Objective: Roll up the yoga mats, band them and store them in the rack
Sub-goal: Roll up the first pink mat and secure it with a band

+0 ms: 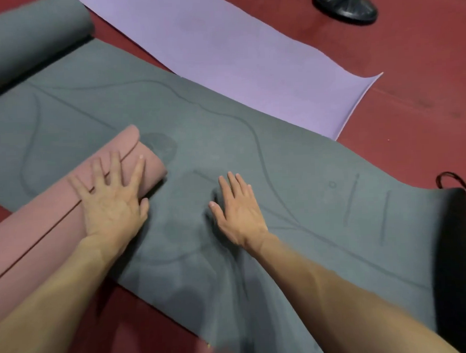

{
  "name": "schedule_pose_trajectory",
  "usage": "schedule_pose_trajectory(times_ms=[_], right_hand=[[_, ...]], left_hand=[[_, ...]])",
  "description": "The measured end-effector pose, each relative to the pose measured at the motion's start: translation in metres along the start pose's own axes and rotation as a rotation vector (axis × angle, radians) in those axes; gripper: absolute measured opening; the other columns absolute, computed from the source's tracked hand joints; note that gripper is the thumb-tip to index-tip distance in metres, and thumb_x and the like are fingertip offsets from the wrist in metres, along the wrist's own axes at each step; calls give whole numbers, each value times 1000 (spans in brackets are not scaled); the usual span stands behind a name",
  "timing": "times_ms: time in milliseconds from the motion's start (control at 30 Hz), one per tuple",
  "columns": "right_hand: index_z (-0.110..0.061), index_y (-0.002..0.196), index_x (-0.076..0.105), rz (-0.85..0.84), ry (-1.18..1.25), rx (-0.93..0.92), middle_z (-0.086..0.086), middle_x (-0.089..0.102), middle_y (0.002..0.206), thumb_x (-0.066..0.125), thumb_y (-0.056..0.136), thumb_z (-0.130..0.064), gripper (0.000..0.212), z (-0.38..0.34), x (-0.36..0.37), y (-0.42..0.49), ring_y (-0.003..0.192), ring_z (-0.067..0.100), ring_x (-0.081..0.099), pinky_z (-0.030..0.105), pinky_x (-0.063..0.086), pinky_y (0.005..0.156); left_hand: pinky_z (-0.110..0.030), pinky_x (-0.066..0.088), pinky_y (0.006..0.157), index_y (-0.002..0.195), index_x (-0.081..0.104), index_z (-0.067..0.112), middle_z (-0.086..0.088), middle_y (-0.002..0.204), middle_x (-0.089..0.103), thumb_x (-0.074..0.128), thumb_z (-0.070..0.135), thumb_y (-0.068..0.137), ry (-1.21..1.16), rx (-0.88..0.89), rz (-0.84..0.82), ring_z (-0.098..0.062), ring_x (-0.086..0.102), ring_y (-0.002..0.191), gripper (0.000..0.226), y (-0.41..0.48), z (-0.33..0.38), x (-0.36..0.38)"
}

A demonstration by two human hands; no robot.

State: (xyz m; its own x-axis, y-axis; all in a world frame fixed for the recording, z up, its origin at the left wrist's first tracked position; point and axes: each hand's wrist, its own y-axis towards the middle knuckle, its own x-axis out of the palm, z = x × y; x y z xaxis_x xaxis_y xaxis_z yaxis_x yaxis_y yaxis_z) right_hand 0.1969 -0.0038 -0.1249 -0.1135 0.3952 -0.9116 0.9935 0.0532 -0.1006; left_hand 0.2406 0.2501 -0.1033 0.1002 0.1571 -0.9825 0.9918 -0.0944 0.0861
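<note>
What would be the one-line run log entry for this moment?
left hand: flat on rolled pink mat | right hand: flat on grey mat | purple mat: unrolled

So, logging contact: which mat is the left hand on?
The pink rolled mat; the right hand is on the grey mat, the purple mat untouched.

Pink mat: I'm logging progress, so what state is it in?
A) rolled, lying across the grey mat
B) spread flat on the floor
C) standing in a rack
A: the pink mat is a roll lying on the grey mat, the left hand resting flat on it.
</note>
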Motion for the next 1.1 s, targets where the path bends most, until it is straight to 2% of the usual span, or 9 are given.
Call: schedule_pose_trajectory(times_ms=[167, 233, 333, 400, 500, 600, 733, 900, 1100], right_hand=[[-20, 166, 19, -16, 57, -247, 11, 7, 174, 46, 108, -42, 67, -86, 11, 35, 161, 27, 0, 46, 2, 129], [-19, 165, 21, -21, 68, -332, 12, 9, 174, 50, 106, -39, 68, -118, 17, 49, 161, 26, 1, 48, 4, 129], [-14, 165, 20, -12, -2, -437, 13, 13, 173, 51, 105, -36, 71, -149, 26, 60, 160, 28, 7, 53, 9, 128], [-16, 166, 14, -22, -14, -436, 9, 10, 174, 49, 105, -36, 73, -157, 30, 61, 160, 26, 5, 51, 7, 128], [-16, 166, 14, 8, 2, -419, 7, 10, 174, 39, 107, -46, 71, -154, 31, 55, 161, 23, 3, 49, -2, 128], [-11, 163, 28, 94, -1, -393, 9, 18, 173, 22, 102, -54, 75, -135, 23, 41, 161, 22, 7, 46, -8, 127], [-5, 156, 41, 249, 34, -372, 9, 34, 168, 31, 103, -42, 65, -84, 1, 3, 158, 22, 23, 46, -1, 129], [-5, 144, 55, 538, 18, -199, 5, 53, 154, 41, 100, -35, 55, 10, -43, -69, 145, 27, 45, 59, 18, 124], [-10, 139, 60, 567, -142, 48, 1, 57, 150, 43, 98, -36, 51, 127, -81, -169, 143, 25, 47, 60, 22, 122]], left_hand=[[-64, 29, 117, 162, 23, 4, -19, 169, 24, 87, 36, 74, -39, 55, 73, -37, 26, 154, 113, -6, -21, 3], [-61, 27, 120, 165, 13, 12, -19, 172, 12, 87, 51, 72, -13, 39, -5, -36, 16, 158, 126, -10, -30, 0], [-75, 21, 114, 166, 6, 30, -20, 172, -2, 78, 61, 78, 36, -85, -111, -42, 5, 158, 117, -14, -36, 0], [-73, 31, 110, 164, 17, 35, -25, 168, 12, 80, 52, 78, 4, -131, -124, -45, 21, 152, 108, -12, -42, -4], [-60, 42, 93, 159, 30, 32, -21, 152, 41, 79, 39, 70, -53, -67, -45, -39, 46, 127, 102, -13, -52, -4], [-56, 42, 90, 157, 35, 30, -17, 148, 47, 74, 39, 69, -89, 22, 34, -37, 49, 123, 97, -28, -36, -7], [-53, 40, 95, 154, 42, 26, -10, 150, 50, 72, 47, 68, -129, 193, 29, -34, 52, 126, 93, -44, 27, -27], [-48, 40, 92, 155, 31, 27, -4, 149, 46, 69, 47, 66, -258, 453, 25, -29, 50, 125, 99, -69, 132, -72], [-49, 45, 87, 147, 39, 26, -3, 135, 49, 81, 51, 51, -384, 724, -15, -29, 54, 114, 108, -110, 264, -95]])
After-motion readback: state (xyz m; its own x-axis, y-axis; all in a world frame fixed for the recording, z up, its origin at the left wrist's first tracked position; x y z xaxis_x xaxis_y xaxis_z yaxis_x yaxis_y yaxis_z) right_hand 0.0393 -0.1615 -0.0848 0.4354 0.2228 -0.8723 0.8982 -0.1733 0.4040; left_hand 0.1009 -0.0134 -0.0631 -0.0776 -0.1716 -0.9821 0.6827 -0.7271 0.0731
